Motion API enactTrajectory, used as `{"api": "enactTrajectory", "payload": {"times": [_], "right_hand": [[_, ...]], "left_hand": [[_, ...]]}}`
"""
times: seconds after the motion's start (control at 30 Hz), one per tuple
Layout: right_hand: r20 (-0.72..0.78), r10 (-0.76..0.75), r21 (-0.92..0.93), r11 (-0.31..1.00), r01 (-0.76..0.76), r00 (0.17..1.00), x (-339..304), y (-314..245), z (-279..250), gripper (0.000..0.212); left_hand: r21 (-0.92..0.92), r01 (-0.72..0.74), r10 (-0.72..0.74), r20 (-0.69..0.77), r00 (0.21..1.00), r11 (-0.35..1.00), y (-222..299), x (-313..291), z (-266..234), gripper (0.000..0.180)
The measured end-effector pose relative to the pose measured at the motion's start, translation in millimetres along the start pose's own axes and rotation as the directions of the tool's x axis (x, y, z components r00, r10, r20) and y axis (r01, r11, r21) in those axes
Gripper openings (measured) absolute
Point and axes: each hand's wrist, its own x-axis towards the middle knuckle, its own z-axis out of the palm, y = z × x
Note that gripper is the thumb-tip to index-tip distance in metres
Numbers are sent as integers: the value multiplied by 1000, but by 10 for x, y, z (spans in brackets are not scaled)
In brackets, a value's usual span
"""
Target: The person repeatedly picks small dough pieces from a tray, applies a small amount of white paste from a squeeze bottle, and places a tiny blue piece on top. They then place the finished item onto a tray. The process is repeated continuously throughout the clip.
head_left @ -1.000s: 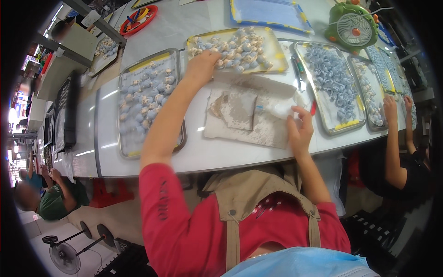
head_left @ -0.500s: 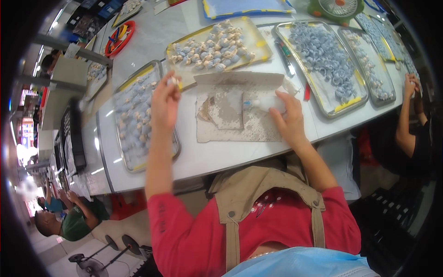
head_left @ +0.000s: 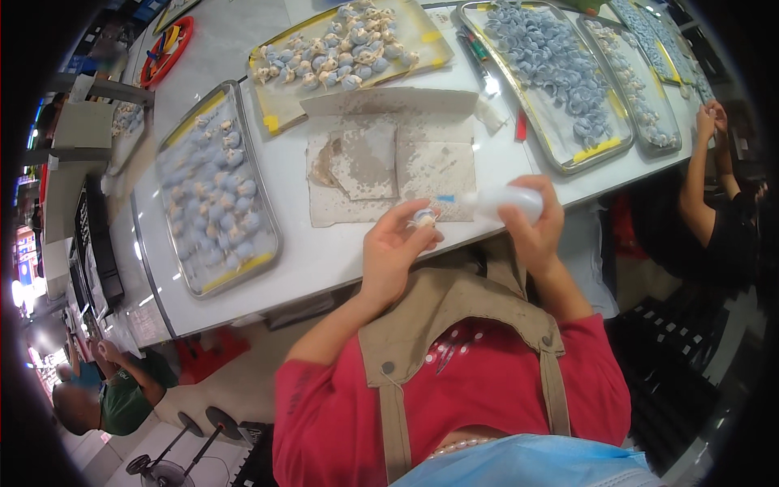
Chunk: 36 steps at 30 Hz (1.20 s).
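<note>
My left hand (head_left: 393, 250) pinches a small cream-and-blue figure piece (head_left: 423, 217) between thumb and fingertips, near the table's front edge. My right hand (head_left: 537, 229) is wrapped round a white squeeze bottle (head_left: 497, 200) lying sideways in the grip. Its narrow blue tip (head_left: 445, 198) points left, just above and to the right of the piece, seemingly apart from it. Behind both hands lies a worn, stained cardboard sheet (head_left: 438, 162) with a raised back flap.
Similar pieces fill a metal tray (head_left: 272, 235) on the left and a yellow-taped tray (head_left: 438, 50) behind. On the right are a tray (head_left: 625, 140) of blue-grey shell-like parts, a narrower tray (head_left: 675, 146), a red object (head_left: 521, 126) and a pen-like tool (head_left: 473, 45). A co-worker's hands (head_left: 712, 122) work far right.
My left hand has come from the left tray toward the middle with the piece. My right hand has lifted the bottle off the cardboard area and drawn it nearer. The view has shifted.
</note>
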Motion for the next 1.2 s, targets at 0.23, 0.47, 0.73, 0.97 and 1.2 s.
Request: {"api": "enactTrajectory", "payload": {"times": [0.23, 0.47, 0.73, 0.97, 1.2], "right_hand": [[74, -306, -240, 918, 315, 949, 6, -195, -76, 29], [98, -318, -292, 897, 332, 943, 1, -280, -10, 30], [125, -345, -305, 879, 367, 930, 15, -289, 52, 29], [92, -306, -280, 905, 320, 947, 10, -247, 30, 28], [73, -291, -282, 911, 299, 954, 8, -195, -1, 27]], "left_hand": [[70, -49, 52, -52, 997, 996, 4, -64, 26, 38], [165, -69, 78, -48, 996, 984, -4, -114, -19, 39], [166, -82, 91, -46, 995, 983, 1, -133, -8, 39], [95, -79, 83, -42, 996, 992, 4, -123, -13, 35], [56, -50, 53, -43, 998, 997, 18, -98, 15, 31]]}}
